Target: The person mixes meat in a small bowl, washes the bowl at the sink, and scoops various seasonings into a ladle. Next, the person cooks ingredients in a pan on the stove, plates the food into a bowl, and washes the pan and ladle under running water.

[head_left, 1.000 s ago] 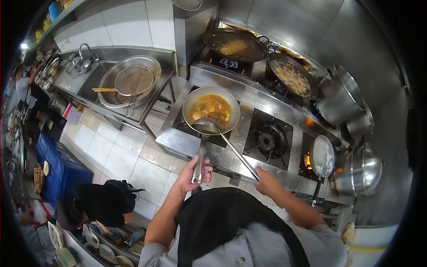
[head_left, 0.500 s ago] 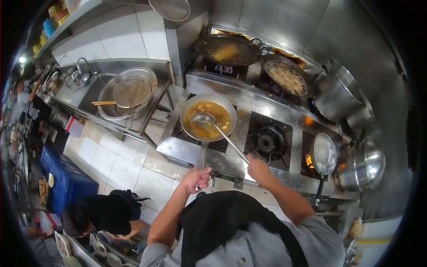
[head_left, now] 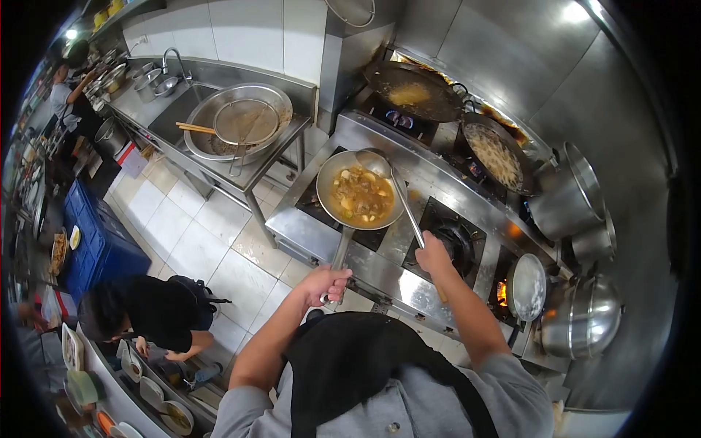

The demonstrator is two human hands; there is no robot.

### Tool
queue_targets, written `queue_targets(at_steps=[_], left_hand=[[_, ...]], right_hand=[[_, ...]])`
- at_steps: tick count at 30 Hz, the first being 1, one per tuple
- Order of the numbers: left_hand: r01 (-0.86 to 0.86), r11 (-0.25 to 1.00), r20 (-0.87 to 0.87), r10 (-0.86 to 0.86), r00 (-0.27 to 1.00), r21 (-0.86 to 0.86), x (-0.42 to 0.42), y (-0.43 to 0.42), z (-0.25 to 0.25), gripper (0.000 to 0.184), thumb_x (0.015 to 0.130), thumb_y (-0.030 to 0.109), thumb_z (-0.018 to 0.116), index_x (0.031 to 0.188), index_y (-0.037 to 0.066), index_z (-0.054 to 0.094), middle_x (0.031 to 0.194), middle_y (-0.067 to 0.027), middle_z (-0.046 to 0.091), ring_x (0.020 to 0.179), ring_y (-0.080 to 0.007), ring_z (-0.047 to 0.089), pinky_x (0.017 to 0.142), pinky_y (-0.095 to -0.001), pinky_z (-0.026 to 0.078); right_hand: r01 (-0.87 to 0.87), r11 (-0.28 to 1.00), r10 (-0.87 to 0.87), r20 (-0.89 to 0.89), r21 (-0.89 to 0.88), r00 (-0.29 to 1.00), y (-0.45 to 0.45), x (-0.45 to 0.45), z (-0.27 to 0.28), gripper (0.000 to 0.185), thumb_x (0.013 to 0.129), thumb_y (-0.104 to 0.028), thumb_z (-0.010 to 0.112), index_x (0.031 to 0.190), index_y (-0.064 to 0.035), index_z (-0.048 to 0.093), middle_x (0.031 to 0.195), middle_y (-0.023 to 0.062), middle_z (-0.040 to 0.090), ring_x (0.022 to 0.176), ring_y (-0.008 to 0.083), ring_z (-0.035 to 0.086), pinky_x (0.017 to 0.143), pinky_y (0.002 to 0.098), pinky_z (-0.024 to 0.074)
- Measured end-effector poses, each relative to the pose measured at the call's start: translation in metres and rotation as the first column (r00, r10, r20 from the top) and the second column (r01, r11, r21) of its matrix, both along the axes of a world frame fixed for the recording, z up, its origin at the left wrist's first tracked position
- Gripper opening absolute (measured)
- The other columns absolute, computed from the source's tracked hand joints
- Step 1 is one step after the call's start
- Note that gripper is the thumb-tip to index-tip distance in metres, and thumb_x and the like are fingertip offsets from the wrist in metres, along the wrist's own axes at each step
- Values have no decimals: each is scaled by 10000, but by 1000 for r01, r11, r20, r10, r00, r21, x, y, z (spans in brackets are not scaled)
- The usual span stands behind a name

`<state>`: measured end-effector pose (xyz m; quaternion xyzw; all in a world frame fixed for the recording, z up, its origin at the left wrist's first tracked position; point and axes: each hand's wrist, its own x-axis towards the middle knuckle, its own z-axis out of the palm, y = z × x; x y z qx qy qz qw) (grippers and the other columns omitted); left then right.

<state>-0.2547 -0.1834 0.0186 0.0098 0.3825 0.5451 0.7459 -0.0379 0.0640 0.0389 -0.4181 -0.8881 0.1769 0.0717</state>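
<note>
My left hand [head_left: 327,285] is closed around the handle of a frying pan [head_left: 326,198], which rests over the front left burner. Brown sauce with chunks of food [head_left: 363,196] fills the middle of the pan. A long-handled ladle [head_left: 410,204] is gripped in my right hand [head_left: 434,252]. Its bowl lies at the pan's far rim, above the stew; I cannot tell whether it holds liquid. Beneath my right forearm the end of the ladle's handle sticks out. An unlit burner [head_left: 454,244] sits just behind my right hand.
Two woks, one dark [head_left: 380,77] and one bubbling [head_left: 496,155], stand on the back burners. A small pan [head_left: 527,286] is over a flame at right, near large pots [head_left: 566,191]. A basin with a strainer [head_left: 281,102] stands left. A person in black [head_left: 150,314] bends at lower left.
The ladle's bowl has moved from the middle of the stew to the pan's far right rim. My right hand has shifted slightly right and up. The camera view has turned.
</note>
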Motion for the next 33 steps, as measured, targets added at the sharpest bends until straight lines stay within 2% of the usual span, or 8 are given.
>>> queue_targets(at_steps=[3,5,8,14,19,27,30,33], left_hand=[[-12,1000,-12,11,1000,-14,-1,1,5,204,955,123,606,865,99,424,595,40,392,435,-67,349,372,-250,275],[-8,1000,-8,8,1000,-13,-1,1,7,195,958,137,608,881,108,430,594,46,389,432,-60,344,372,-240,269],[7,1000,-15,-7,1000,-13,-2,1,5,187,961,151,609,892,119,438,594,52,388,430,-54,338,373,-228,266],[21,1000,-34,-21,999,-11,0,-1,6,188,966,156,599,864,127,444,602,54,389,433,-52,336,372,-225,271],[44,999,-40,-44,998,1,-3,0,4,170,967,153,591,870,132,453,606,53,392,432,-52,339,369,-225,275],[30,1000,-69,-30,997,1,-2,1,8,153,959,141,589,871,118,465,597,41,400,437,-68,347,369,-239,286],[34,999,-36,-33,999,21,-3,2,2,160,959,142,589,863,114,465,597,38,404,438,-71,351,371,-242,287],[41,999,-53,-41,998,14,-3,2,7,175,965,146,584,851,118,454,611,45,394,440,-58,355,374,-227,289]], right_hand=[[-54,960,21,-123,-275,992,-3,-10,7,202,816,-88,611,951,-2,490,678,171,563,534,330,601,515,444,499],[108,643,-214,-43,-758,976,-23,-26,41,169,853,-117,612,875,-23,473,615,60,462,432,176,494,392,337,406],[-21,313,-246,-103,-950,964,-13,-21,41,150,872,-121,594,853,-32,474,611,39,463,405,145,469,372,309,375],[50,650,-67,9,-758,998,-48,9,82,179,764,-111,632,860,10,541,669,99,540,517,183,548,461,362,444],[-73,978,77,13,-196,997,-37,14,67,220,777,-87,604,956,19,533,838,289,632,774,440,648,713,483,512],[15,992,-18,-25,-129,1000,-1,-1,14,192,778,-59,560,943,26,510,826,309,626,800,461,639,740,498,506],[65,896,-108,-74,-438,991,-25,-10,22,135,774,-52,559,869,35,520,715,218,599,606,345,635,567,454,507],[38,519,-292,-136,-854,947,-35,-12,24,129,792,-82,593,815,24,522,651,66,488,425,150,496,369,337,397]])
